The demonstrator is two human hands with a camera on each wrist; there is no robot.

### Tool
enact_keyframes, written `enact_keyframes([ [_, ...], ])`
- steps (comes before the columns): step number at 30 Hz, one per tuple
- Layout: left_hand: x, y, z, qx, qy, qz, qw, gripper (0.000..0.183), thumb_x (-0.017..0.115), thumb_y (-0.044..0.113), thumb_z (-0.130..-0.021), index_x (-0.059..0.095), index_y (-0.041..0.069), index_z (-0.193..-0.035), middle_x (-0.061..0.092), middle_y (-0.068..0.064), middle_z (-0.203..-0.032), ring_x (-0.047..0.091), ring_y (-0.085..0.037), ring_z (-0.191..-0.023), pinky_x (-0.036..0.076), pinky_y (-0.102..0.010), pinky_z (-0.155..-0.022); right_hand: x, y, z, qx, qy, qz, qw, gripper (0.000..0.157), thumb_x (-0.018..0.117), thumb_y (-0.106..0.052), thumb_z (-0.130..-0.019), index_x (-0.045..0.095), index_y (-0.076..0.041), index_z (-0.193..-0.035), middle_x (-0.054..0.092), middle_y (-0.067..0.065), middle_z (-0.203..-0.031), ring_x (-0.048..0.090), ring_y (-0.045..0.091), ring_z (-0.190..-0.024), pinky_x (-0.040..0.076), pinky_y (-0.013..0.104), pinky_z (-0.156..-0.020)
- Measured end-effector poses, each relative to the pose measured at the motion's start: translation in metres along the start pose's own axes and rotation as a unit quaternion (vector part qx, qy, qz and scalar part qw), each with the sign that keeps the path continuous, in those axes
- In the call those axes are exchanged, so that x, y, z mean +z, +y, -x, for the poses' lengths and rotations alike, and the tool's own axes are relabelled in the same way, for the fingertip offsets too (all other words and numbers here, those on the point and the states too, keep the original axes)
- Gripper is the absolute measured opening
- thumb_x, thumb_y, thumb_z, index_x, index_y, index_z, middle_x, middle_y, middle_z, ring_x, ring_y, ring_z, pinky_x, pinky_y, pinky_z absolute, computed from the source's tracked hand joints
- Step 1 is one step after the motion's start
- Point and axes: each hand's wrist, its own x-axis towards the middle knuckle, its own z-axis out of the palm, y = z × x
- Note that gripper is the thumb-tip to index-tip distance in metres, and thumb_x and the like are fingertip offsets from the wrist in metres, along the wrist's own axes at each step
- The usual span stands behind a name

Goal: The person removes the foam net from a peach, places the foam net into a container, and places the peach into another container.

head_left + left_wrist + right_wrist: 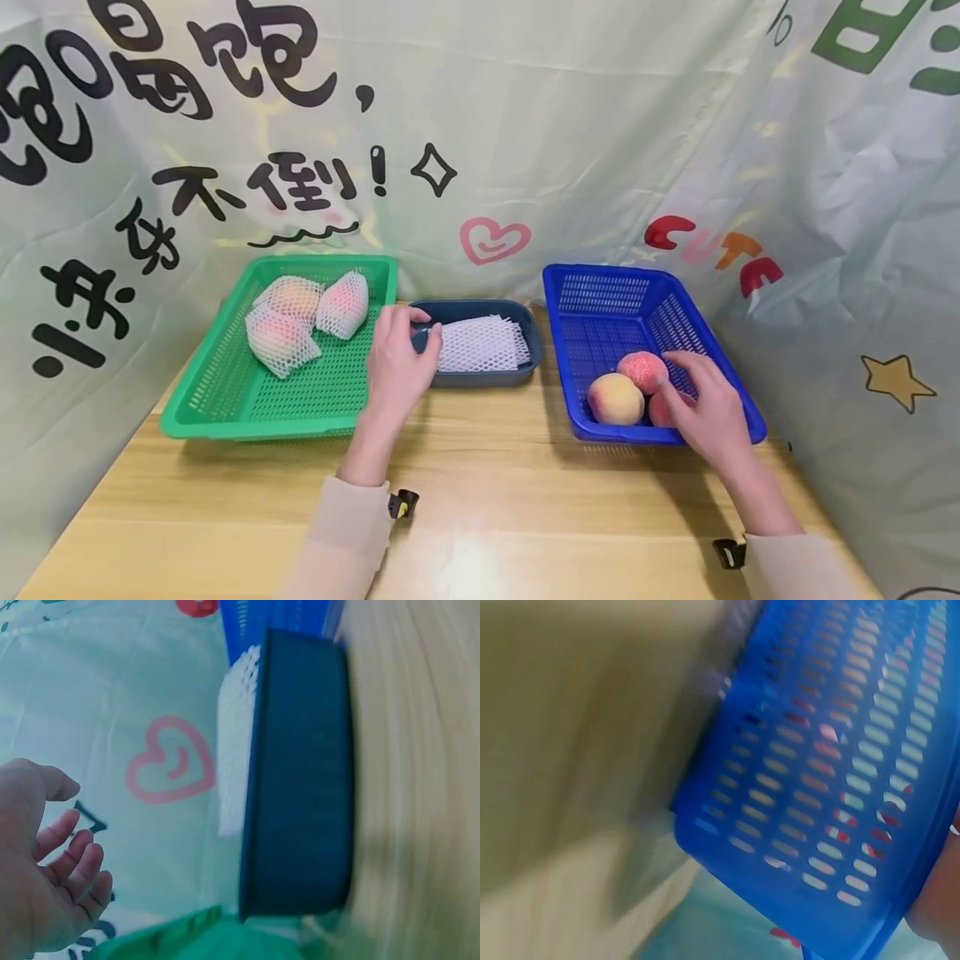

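My left hand hovers over the left end of a dark blue tray, thumb and fingers apart with nothing between them. The left wrist view shows that hand with loosely bent fingers beside the tray. White foam net sleeves lie stacked in the tray. My right hand reaches into the blue basket, its spread thumb and fingertips right at a pinkish-red peach. Beside that peach lie a yellow peach and a red peach partly hidden by the hand.
On the left stands a green basket holding net-wrapped peaches, grouped toward its back. A wooden table carries both baskets and the tray. Printed cloth hangs close behind and along the sides.
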Motion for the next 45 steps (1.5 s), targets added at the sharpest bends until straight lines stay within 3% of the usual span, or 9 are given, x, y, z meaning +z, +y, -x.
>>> enact_keyframes([
  [2, -0.010, -0.001, -0.001, 0.001, 0.003, -0.005, 1.0000, 0.020, 0.070, 0.021, -0.097, 0.064, 0.007, -0.110, 0.056, -0.014, -0.113, 0.057, -0.031, -0.096, 0.049, -0.044, -0.075, 0.004, -0.003, 0.006, -0.025, 0.015, 0.006, 1.000, 0.038, 0.081, -0.006, -0.085, 0.068, 0.000, -0.121, 0.067, 0.020, -0.120, 0.062, 0.041, -0.115, 0.047, 0.040, -0.103],
  [6, -0.028, -0.006, -0.004, 0.007, 0.006, -0.018, 0.9998, 0.022, 0.070, 0.021, -0.097, 0.064, 0.006, -0.111, 0.056, -0.014, -0.112, 0.057, -0.033, -0.095, 0.047, -0.044, -0.072, 0.009, -0.009, 0.017, -0.071, 0.033, 0.000, 0.997, 0.036, 0.082, -0.004, -0.079, 0.070, -0.001, -0.113, 0.069, 0.016, -0.110, 0.064, 0.037, -0.105, 0.034, 0.011, -0.102],
  [13, -0.054, -0.022, -0.011, 0.018, 0.001, -0.050, 0.9986, 0.025, 0.070, 0.022, -0.097, 0.063, 0.005, -0.114, 0.057, -0.016, -0.114, 0.058, -0.033, -0.098, 0.048, -0.049, -0.070, 0.010, -0.013, 0.033, -0.119, -0.019, 0.046, 0.992, 0.023, 0.078, -0.018, -0.085, 0.068, -0.005, -0.101, 0.069, 0.008, -0.099, 0.064, 0.028, -0.090, 0.046, 0.041, -0.078],
  [16, -0.066, -0.028, -0.019, 0.016, -0.017, -0.057, 0.9981, 0.025, 0.070, 0.022, -0.097, 0.062, 0.005, -0.115, 0.058, -0.017, -0.117, 0.059, -0.033, -0.102, 0.048, -0.051, -0.073, 0.010, -0.011, 0.036, -0.133, -0.042, 0.063, 0.988, 0.021, 0.072, -0.029, -0.092, 0.064, -0.009, -0.094, 0.065, 0.005, -0.093, 0.060, 0.023, -0.084, 0.046, 0.042, -0.073],
  [22, -0.089, -0.031, -0.048, 0.028, -0.082, -0.088, 0.9923, 0.034, 0.067, 0.024, -0.099, 0.062, 0.003, -0.125, 0.057, -0.017, -0.126, 0.057, -0.036, -0.113, 0.049, -0.056, -0.083, 0.011, -0.008, 0.038, -0.157, -0.075, 0.104, 0.979, 0.040, 0.066, -0.054, -0.095, 0.063, -0.015, -0.088, 0.059, 0.000, -0.086, 0.056, 0.019, -0.077, 0.048, 0.041, -0.064],
  [30, -0.103, -0.050, -0.101, 0.064, -0.198, -0.135, 0.9687, 0.054, 0.065, 0.030, -0.101, 0.051, 0.002, -0.146, 0.049, -0.020, -0.148, 0.047, -0.041, -0.136, 0.042, -0.062, -0.106, 0.011, -0.011, 0.037, -0.145, -0.104, 0.131, 0.975, 0.043, 0.075, -0.058, -0.085, 0.061, -0.017, -0.087, 0.055, -0.004, -0.082, 0.055, 0.018, -0.074, 0.048, 0.040, -0.062],
  [35, -0.104, -0.059, -0.126, 0.066, -0.261, -0.156, 0.9502, 0.065, 0.064, 0.037, -0.102, 0.042, 0.004, -0.154, 0.042, -0.022, -0.156, 0.044, -0.044, -0.140, 0.039, -0.065, -0.110, 0.011, -0.011, 0.039, -0.136, -0.116, 0.140, 0.974, 0.042, 0.076, -0.058, -0.084, 0.061, -0.018, -0.087, 0.054, -0.005, -0.082, 0.054, 0.016, -0.074, 0.048, 0.038, -0.062],
  [39, -0.099, -0.071, -0.146, 0.041, -0.289, -0.126, 0.9480, 0.074, 0.067, 0.042, -0.100, 0.038, 0.006, -0.158, 0.037, -0.022, -0.160, 0.044, -0.044, -0.140, 0.039, -0.067, -0.109, 0.010, -0.010, 0.039, -0.131, -0.111, 0.141, 0.975, 0.042, 0.077, -0.058, -0.083, 0.060, -0.019, -0.086, 0.051, -0.007, -0.080, 0.051, 0.014, -0.073, 0.045, 0.036, -0.059],
  [45, -0.091, -0.112, -0.162, -0.046, -0.300, -0.045, 0.9519, 0.083, 0.073, 0.045, -0.096, 0.034, 0.012, -0.162, 0.033, -0.018, -0.165, 0.037, -0.042, -0.147, 0.035, -0.064, -0.113, 0.010, -0.011, 0.037, -0.123, -0.120, 0.137, 0.976, 0.041, 0.080, -0.055, -0.082, 0.059, -0.020, -0.087, 0.048, -0.008, -0.081, 0.047, 0.011, -0.072, 0.041, 0.031, -0.057],
])
